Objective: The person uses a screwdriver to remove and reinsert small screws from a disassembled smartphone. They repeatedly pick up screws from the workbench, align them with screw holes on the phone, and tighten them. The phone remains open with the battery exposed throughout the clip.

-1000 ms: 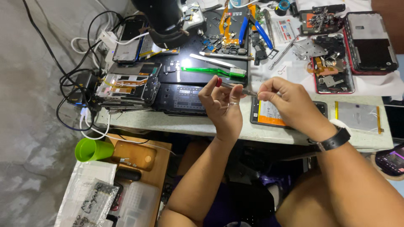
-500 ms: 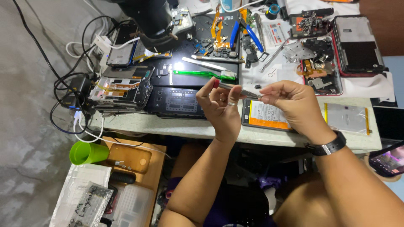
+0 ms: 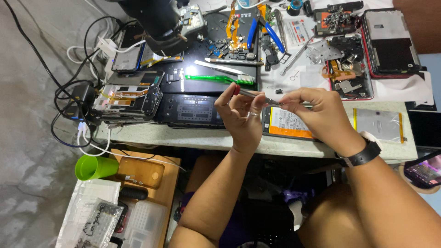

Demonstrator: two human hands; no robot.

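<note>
My left hand (image 3: 241,117) and my right hand (image 3: 317,112) are up in the air, just above the near edge of the counter (image 3: 197,138). Between them I hold a thin metal tool (image 3: 252,95) with a red end. My left grip is closed on the tool near its red end, with my thumb and fingers pinching it. There is a ring on one finger of that hand. My right grip is pinched tight at the other tip of the tool. I cannot tell if there is a tiny part in those fingers too. A black watch (image 3: 363,155) sits on my right wrist.

Right under my hands, a flat phone battery (image 3: 287,126) with an orange edge lies on the counter. To the left of it is a dark phone screen (image 3: 190,110). A little farther away lies a green toothbrush (image 3: 220,79), and beside it white tweezers (image 3: 220,67). Far to the right is an open phone in a red case (image 3: 390,41). At the far left there are black cables (image 3: 73,98) and a big black microscope (image 3: 158,20). Down low on the left stands a green cup (image 3: 94,167) on a wooden shelf (image 3: 151,183).
</note>
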